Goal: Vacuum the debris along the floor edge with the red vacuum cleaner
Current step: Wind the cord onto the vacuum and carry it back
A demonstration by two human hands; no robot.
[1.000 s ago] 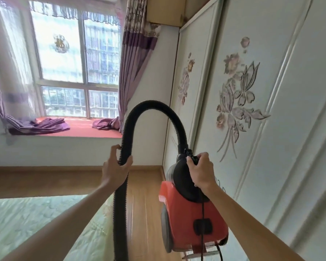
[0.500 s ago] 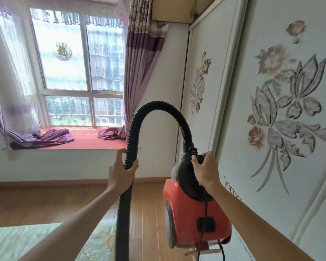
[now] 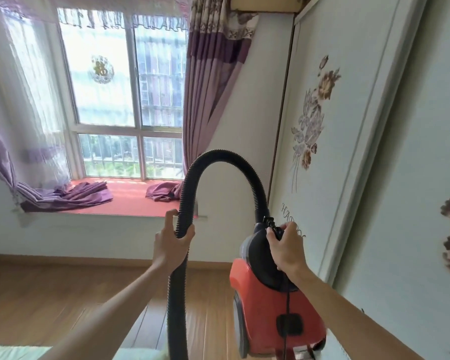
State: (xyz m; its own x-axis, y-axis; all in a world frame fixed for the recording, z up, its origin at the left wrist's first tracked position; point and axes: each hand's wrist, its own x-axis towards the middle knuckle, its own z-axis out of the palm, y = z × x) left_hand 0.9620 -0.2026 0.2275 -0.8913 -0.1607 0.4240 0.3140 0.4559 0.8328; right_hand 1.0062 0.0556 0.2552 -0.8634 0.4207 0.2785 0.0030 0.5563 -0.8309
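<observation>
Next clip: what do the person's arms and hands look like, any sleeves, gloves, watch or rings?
No gloves on the left hand or right hand. The left forearm and right forearm are uncovered down to the frame's edge, so no sleeve shows. No watch, bracelet or ring is visible on the sides facing the camera.

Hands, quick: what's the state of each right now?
Left hand: closed around the black hose.
Right hand: closed on the top of the red vacuum cleaner.
</observation>
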